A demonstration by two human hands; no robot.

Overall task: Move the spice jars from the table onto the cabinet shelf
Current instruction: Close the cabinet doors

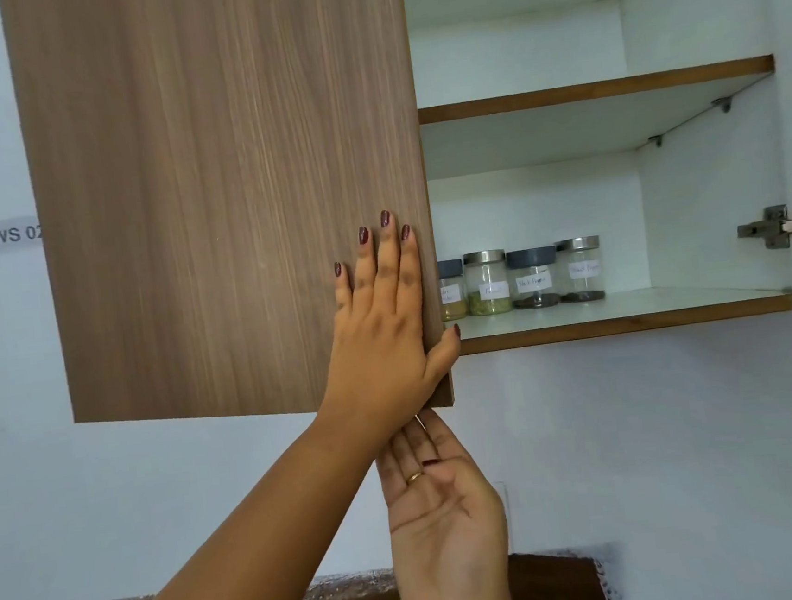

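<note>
Several labelled glass spice jars [533,279] stand in a row on the lower cabinet shelf [628,318]; the leftmost jar [451,289] is half hidden behind the wooden cabinet door [229,195]. My left hand [382,330] lies flat on the door's front near its right edge, fingers straight, thumb reaching past the edge. My right hand [445,503] is below it, palm towards me, with its fingertips touching the door's bottom right corner. Neither hand holds a jar.
The upper shelf [596,89] holds nothing. The right door is swung out on a metal hinge [786,226] at the far right. A brown table top [557,589] shows at the bottom edge. A white wall with a "WS 02" label [10,235] lies behind.
</note>
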